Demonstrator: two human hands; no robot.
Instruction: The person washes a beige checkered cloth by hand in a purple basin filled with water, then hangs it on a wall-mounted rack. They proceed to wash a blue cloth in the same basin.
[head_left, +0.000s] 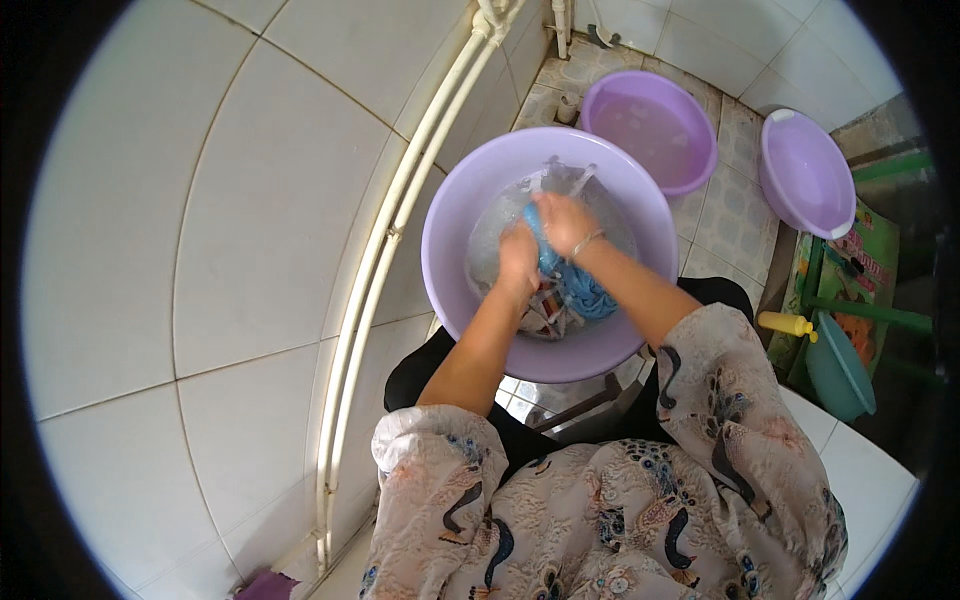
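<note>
A large purple plastic basin (457, 300) holds cloudy, sudsy water. Over it, my left hand (519, 253) and my right hand (564, 223) grip a wet blue cloth (589, 292) between them; both hands are slightly blurred. Part of the cloth hangs down into the water at the right. Below my hands lies a patterned cloth (549, 313) with red and white parts, and a greyish fabric (574, 180) floats near the far side. A bracelet circles my right wrist. The fingertips are partly hidden by the cloth and blur.
Beyond the basin, a smaller purple basin (709, 161) of cloudy water stands on the tiled floor. Another purple basin (806, 172) is at the right, above a teal basin (840, 367) and a yellow bottle (784, 323). White pipes (375, 277) run along the tiled wall at the left.
</note>
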